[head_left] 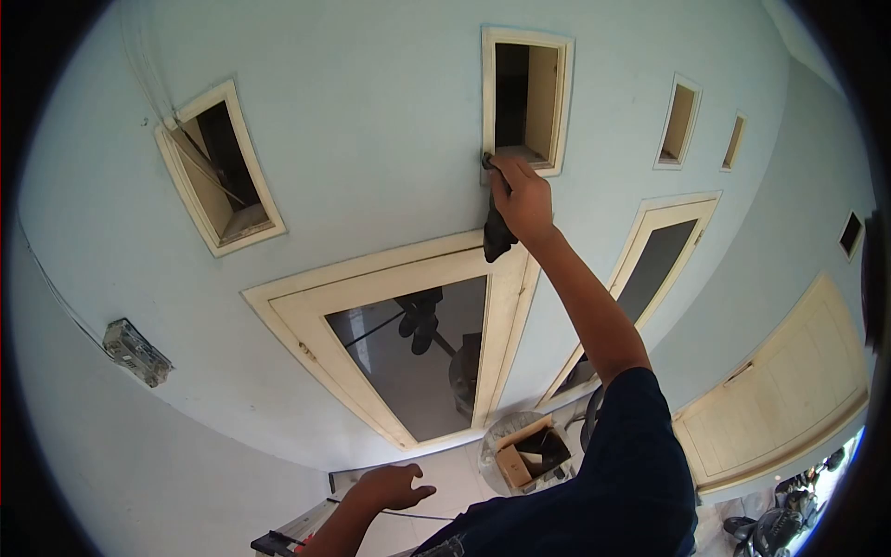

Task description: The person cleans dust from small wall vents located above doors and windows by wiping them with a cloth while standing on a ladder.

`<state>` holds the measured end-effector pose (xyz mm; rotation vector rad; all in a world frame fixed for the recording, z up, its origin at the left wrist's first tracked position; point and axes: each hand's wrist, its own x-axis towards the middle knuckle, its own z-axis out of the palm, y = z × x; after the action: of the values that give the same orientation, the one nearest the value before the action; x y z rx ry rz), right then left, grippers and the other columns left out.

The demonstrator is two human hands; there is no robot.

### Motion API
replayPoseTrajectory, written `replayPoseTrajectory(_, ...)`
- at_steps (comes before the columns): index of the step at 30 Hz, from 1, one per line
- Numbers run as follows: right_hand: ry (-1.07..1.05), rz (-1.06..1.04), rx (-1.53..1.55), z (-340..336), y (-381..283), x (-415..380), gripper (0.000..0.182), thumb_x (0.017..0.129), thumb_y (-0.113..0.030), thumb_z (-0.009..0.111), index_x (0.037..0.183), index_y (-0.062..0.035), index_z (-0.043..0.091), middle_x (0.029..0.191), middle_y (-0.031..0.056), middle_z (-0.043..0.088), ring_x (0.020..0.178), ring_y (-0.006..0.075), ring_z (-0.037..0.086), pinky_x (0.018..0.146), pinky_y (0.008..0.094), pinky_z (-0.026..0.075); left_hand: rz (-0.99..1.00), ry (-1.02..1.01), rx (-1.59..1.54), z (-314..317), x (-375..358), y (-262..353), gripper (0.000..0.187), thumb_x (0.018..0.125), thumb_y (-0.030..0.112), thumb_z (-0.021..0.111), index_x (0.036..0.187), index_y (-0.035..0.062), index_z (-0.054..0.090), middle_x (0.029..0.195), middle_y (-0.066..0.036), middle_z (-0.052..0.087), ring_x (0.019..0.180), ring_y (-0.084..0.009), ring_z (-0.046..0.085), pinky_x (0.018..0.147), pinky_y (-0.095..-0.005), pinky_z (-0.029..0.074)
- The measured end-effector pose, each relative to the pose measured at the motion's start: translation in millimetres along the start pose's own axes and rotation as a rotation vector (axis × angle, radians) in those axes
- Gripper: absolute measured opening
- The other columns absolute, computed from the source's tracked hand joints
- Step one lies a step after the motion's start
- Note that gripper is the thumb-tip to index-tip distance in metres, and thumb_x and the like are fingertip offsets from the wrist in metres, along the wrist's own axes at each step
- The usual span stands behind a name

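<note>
My right hand is raised to the lower left corner of a cream-framed wall opening. Its fingers are closed around a black cloth, which hangs down below them. A bit of the dark material is pressed against the frame's corner. My left hand is held low, with thumb and fingers apart and nothing between them. It is near the ladder top at the bottom edge of the view.
A cream-framed window with dark glass lies below the opening. Another opening has cables running into it. An electrical box hangs at left. A cardboard box stands on the floor, and a cream door is at right.
</note>
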<state>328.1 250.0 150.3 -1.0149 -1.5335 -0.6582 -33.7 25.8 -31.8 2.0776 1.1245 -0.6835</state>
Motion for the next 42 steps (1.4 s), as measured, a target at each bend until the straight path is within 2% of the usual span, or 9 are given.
replayPoseTrajectory(9, -0.081, -0.012, -0.019, 6.1, 1.5, -26.1, 0.018, 0.086, -0.003, 0.067, 0.105, -0.0055, 0.066, 0.088, 0.0108, 0.066, 0.071, 0.0340, 0.067, 0.060, 0.0401, 0.055, -0.101, 0.037, -0.017, -3.4, -4.8, 1.8, 0.070, 0.094, 0.065, 0.054, 0.137, 0.0105, 0.056, 0.126, -0.019, 0.067, 0.120, -0.0356, 0.062, 0.103, -0.0455, 0.047)
replayPoseTrajectory(12, 0.101, -0.117, -0.010, 3.4, 2.3, 5.3, 0.018, 0.087, -0.004, 0.066, 0.105, -0.0056, 0.067, 0.088, 0.0108, 0.066, 0.071, 0.0343, 0.067, 0.060, 0.0403, 0.055, -0.018, -0.021, -0.001, 2.3, 4.4, -3.4, 0.070, 0.094, 0.066, 0.053, 0.138, 0.0109, 0.056, 0.130, -0.019, 0.065, 0.123, -0.0361, 0.060, 0.105, -0.0452, 0.046)
replayPoseTrajectory(13, 0.108, -0.123, -0.007, 3.3, 0.4, 28.3, 0.018, 0.087, -0.004, 0.066, 0.105, -0.0056, 0.067, 0.088, 0.0108, 0.066, 0.071, 0.0343, 0.067, 0.060, 0.0403, 0.055, 0.010, 0.003, -0.001, 0.0, -0.9, -1.1, 0.074, 0.094, 0.064, 0.053, 0.138, 0.0050, 0.056, 0.126, -0.021, 0.067, 0.120, -0.0361, 0.063, 0.104, -0.0447, 0.047)
replayPoseTrajectory(15, 0.108, -0.120, -0.084, 0.6, -3.0, 62.5, 0.018, 0.087, -0.006, 0.067, 0.105, -0.0054, 0.067, 0.091, 0.0111, 0.067, 0.070, 0.0348, 0.067, 0.059, 0.0410, 0.055, -0.033, -0.007, 0.001, -0.3, -3.0, 0.7, 0.073, 0.094, 0.064, 0.053, 0.138, 0.0052, 0.056, 0.128, -0.020, 0.067, 0.120, -0.0359, 0.063, 0.105, -0.0447, 0.047)
replayPoseTrajectory(25, -0.117, 0.030, -0.048, 1.2, -8.2, 1.7, 0.020, 0.087, -0.005, 0.068, 0.107, -0.0038, 0.067, 0.095, 0.0151, 0.070, 0.077, 0.0366, 0.068, 0.066, 0.0409, 0.056, -0.050, 0.034, 0.016, 4.4, -0.1, -5.9, 0.070, 0.094, 0.065, 0.053, 0.137, 0.0091, 0.056, 0.125, -0.017, 0.069, 0.120, -0.0337, 0.063, 0.101, -0.0451, 0.049)
replayPoseTrajectory(28, 0.087, -0.092, -0.057, -1.5, -4.2, 37.8, 0.020, 0.087, -0.005, 0.068, 0.106, -0.0036, 0.067, 0.096, 0.0145, 0.070, 0.077, 0.0359, 0.069, 0.066, 0.0403, 0.056, -0.029, 0.031, 0.015, 6.1, 1.6, -8.2, 0.071, 0.094, 0.065, 0.052, 0.137, 0.0089, 0.056, 0.127, -0.017, 0.068, 0.121, -0.0336, 0.063, 0.101, -0.0455, 0.048)
replayPoseTrajectory(31, 0.060, -0.067, -0.124, 4.4, -2.5, 45.4, 0.017, 0.087, -0.005, 0.066, 0.104, -0.0048, 0.067, 0.095, 0.0120, 0.069, 0.070, 0.0348, 0.068, 0.060, 0.0415, 0.056, -0.054, 0.006, -0.004, 4.5, -2.6, -8.9, 0.071, 0.094, 0.065, 0.053, 0.137, 0.0089, 0.056, 0.128, -0.017, 0.067, 0.122, -0.0336, 0.062, 0.102, -0.0456, 0.048)
replayPoseTrajectory(37, -0.075, -0.023, -0.075, 5.9, 1.0, -16.2, 0.018, 0.087, -0.005, 0.066, 0.104, -0.0053, 0.067, 0.098, 0.0119, 0.071, 0.071, 0.0354, 0.068, 0.060, 0.0421, 0.056, -0.079, 0.021, 0.024, 2.1, -5.4, -4.2, 0.072, 0.094, 0.065, 0.053, 0.137, 0.0086, 0.056, 0.127, -0.017, 0.068, 0.120, -0.0337, 0.063, 0.101, -0.0453, 0.049)
replayPoseTrajectory(42, 0.025, -0.037, -0.103, 1.5, -5.2, 47.8, 0.016, 0.088, -0.005, 0.066, 0.105, -0.0031, 0.067, 0.098, 0.0127, 0.071, 0.077, 0.0351, 0.069, 0.065, 0.0411, 0.057, -0.042, 0.017, 0.006, 2.7, -1.3, -6.2, 0.071, 0.094, 0.065, 0.053, 0.138, 0.0088, 0.056, 0.127, -0.017, 0.068, 0.121, -0.0334, 0.063, 0.101, -0.0448, 0.049)
